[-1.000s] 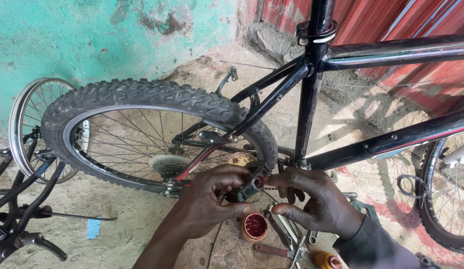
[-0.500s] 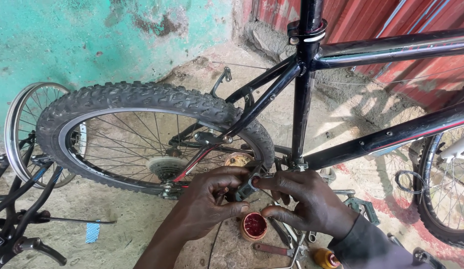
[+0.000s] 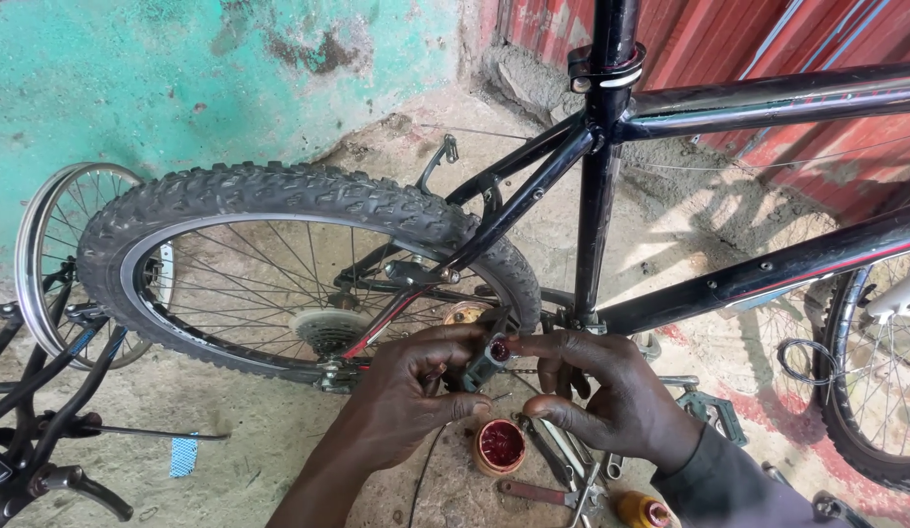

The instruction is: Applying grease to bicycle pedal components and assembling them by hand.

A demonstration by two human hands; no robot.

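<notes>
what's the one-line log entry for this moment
left hand: holds small grey part | right hand: fingertip on its red-greased end | below: open red grease tub on ground | behind: black bicycle frame, rear wheel

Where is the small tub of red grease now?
In the head view, the small tub of red grease sits on the ground, low centre, just below both hands.

Knobby rear wheel (image 3: 279,210) at nine o'clock; bare rim (image 3: 46,264) beyond it. Black frame tube (image 3: 768,269) at three o'clock. Small round tin (image 3: 500,446), perhaps of red grease, at six o'clock.
</notes>
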